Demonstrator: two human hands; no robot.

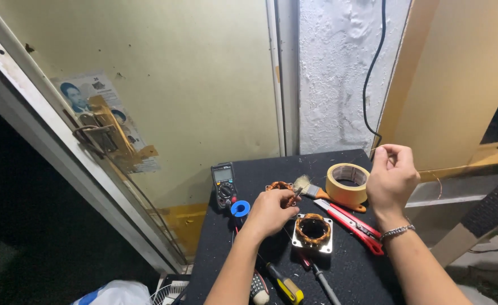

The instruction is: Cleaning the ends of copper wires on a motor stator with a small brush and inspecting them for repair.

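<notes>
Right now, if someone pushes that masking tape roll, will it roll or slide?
The masking tape roll lies flat on the black table, so it would probably slide, not roll. It looks thick and hollow, so likely light and stiff. It rests against the paintbrush and would likely nudge it.

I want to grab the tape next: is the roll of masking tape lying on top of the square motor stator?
No, the masking tape roll lies on the black table behind the red utility knife, apart from the square stator.

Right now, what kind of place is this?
Probably a small home repair corner: a black table holds a multimeter, a copper-wound motor coil and screwdrivers, squeezed against a door and rough wall.
</notes>
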